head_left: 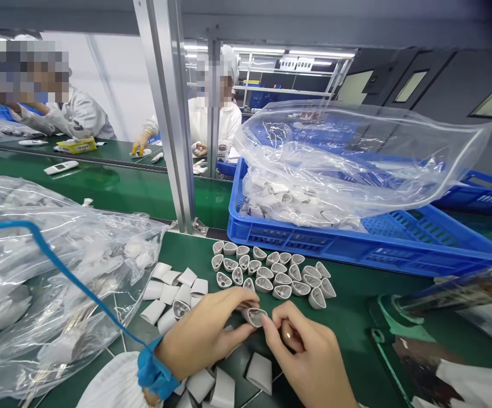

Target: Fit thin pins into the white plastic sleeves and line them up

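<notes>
My left hand (212,328), with a blue wrist strap (156,368) on it, pinches a small grey hollow plastic cap (256,318) between thumb and fingers, its open end facing me. Close against the cap's right rim is my right hand (308,351), thumb and index finger drawn together; what they grip, if anything, is too small to tell. Beyond both hands, several similar caps (282,279) stand in rows with their openings up. More grey caps (168,294) lie on their sides at the left, and others (259,371) lie beneath my hands.
A clear plastic bag (80,255) fills the left side, with a blue cord (63,266) crossing it. Behind the rows stands a blue crate (280,241) holding bagged parts. A green metal tool (399,323) stands right. Two co-workers sit across the green conveyor (122,195), past a metal post (172,113).
</notes>
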Demonstrator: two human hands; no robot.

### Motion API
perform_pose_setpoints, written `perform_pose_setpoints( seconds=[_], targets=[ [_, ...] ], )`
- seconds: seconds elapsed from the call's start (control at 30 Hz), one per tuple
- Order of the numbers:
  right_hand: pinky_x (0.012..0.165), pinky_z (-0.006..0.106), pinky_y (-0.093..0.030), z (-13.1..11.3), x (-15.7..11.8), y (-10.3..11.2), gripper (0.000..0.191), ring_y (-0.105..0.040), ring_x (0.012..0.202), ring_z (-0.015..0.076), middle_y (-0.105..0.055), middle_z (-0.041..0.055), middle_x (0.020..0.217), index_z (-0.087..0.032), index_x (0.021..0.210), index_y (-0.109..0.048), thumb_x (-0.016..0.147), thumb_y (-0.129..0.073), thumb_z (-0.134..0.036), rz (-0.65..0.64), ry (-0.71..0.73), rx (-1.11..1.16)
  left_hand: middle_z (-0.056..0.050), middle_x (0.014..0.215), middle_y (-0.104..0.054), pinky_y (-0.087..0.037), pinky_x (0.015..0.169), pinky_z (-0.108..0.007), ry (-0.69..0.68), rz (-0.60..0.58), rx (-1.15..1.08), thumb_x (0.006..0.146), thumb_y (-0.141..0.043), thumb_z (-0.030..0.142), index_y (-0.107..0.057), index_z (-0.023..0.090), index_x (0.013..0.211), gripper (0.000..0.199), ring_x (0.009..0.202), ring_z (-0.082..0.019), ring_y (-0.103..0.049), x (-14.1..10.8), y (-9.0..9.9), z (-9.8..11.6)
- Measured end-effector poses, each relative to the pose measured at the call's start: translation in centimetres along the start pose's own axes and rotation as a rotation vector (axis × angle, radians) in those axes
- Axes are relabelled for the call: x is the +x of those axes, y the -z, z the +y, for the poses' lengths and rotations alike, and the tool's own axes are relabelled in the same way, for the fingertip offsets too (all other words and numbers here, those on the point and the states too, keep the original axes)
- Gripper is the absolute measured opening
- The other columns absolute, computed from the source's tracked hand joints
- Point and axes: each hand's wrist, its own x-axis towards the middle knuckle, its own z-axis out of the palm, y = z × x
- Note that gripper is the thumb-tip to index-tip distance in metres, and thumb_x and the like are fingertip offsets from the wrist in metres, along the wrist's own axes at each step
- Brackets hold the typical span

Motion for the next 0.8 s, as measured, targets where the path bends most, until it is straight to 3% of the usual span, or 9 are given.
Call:
perform_pose_setpoints(
  seconds=[0.1, 0.2, 0.3, 0.4, 0.5, 0.53, 0.67, 0.8],
  targets=[
    [0.042, 0.02, -0.03, 0.1, -0.1, 0.9, 0.026, -0.037, 0.037, 0.0071, -0.035, -0.0099, 0.049, -0.021, 0.088, -0.059, 0.104, -0.047, -0.038, -0.047, 0.102, -0.037, 0.0, 0.101, -0.069, -0.052, 0.083, -0.026, -0.061, 0.01, -0.015, 0.089, -0.065, 0.013, -0.06, 0.023, 0.107, 0.021, 0.092, -0.016, -0.066, 0.0, 0.2, -0.1],
    [0.045, 0.022, -0.033, 0.3, -0.9, 1.3, 0.026, -0.048, 0.039, 0.0074, -0.052, -0.0092, 0.054, -0.023, 0.104, -0.063, 0.106, -0.043, -0.039, -0.125, 0.143, -0.063, 0.0, 0.099, -0.069, -0.052, 0.082, -0.025, -0.116, -0.026, -0.052, 0.089, -0.065, 0.012, -0.062, 0.022, 0.103, 0.018, 0.091, -0.016, -0.066, -0.1, 0.0, 0.1],
    [0.047, 0.023, -0.033, 0.5, -2.3, 1.5, 0.035, -0.054, 0.043, 0.0073, -0.063, -0.0058, 0.063, -0.022, 0.094, -0.064, 0.109, -0.035, -0.036, -0.122, 0.138, -0.097, -0.001, 0.107, -0.07, -0.053, 0.089, -0.028, -0.15, -0.091, -0.029, 0.086, -0.07, 0.014, -0.062, 0.024, 0.111, 0.028, 0.099, -0.018, -0.066, -0.3, -0.1, 0.5],
    [0.043, 0.02, -0.034, 0.9, -3.7, 2.1, 0.036, -0.048, 0.038, 0.0071, -0.054, -0.0048, 0.055, -0.02, 0.088, -0.064, 0.107, -0.039, -0.035, -0.031, 0.084, -0.234, -0.003, 0.118, -0.068, -0.05, 0.098, -0.034, -0.216, -0.053, 0.096, 0.088, -0.07, 0.021, -0.06, 0.025, 0.119, 0.033, 0.111, -0.022, -0.062, -0.2, 1.1, 0.4],
    [0.04, 0.017, -0.033, 2.0, -4.9, 3.1, 0.039, -0.038, 0.036, 0.008, -0.034, -0.0068, 0.049, -0.019, 0.081, -0.063, 0.105, -0.042, -0.041, 0.036, -0.027, -0.353, -0.004, 0.102, -0.07, -0.052, 0.084, -0.035, -0.168, 0.101, 0.253, 0.095, -0.059, 0.028, -0.065, 0.022, 0.104, 0.012, 0.096, -0.022, -0.064, 0.0, 3.7, -0.6],
    [0.039, 0.017, -0.033, 2.5, -5.2, 3.4, 0.042, -0.035, 0.036, 0.0083, -0.03, -0.007, 0.049, -0.019, 0.078, -0.062, 0.105, -0.041, -0.045, 0.048, -0.069, -0.365, -0.004, 0.097, -0.069, -0.052, 0.08, -0.035, -0.123, 0.124, 0.304, 0.096, -0.057, 0.032, -0.066, 0.022, 0.099, 0.013, 0.091, -0.023, -0.063, 0.1, 4.7, -1.2],
    [0.037, 0.017, -0.032, 4.7, -5.9, 4.1, 0.06, -0.031, 0.037, 0.0097, -0.025, -0.0064, 0.05, -0.02, 0.072, -0.063, 0.097, -0.037, -0.068, 0.094, -0.349, -0.341, -0.004, 0.102, -0.068, -0.051, 0.081, -0.036, 0.05, 0.057, 0.428, 0.094, -0.056, 0.047, -0.069, 0.024, 0.099, 0.027, 0.095, -0.026, -0.061, 0.1, 7.2, -4.0],
    [0.041, 0.021, -0.031, 5.9, -5.6, 4.1, 0.075, -0.033, 0.041, 0.012, -0.029, -0.0047, 0.049, -0.019, 0.071, -0.065, 0.083, -0.031, -0.085, 0.069, -0.656, -0.285, -0.005, 0.107, -0.068, -0.05, 0.083, -0.036, 0.149, -0.037, 0.439, 0.094, -0.051, 0.052, -0.07, 0.025, 0.103, 0.034, 0.099, -0.027, -0.061, -0.1, 7.4, -5.5]
  ],
)
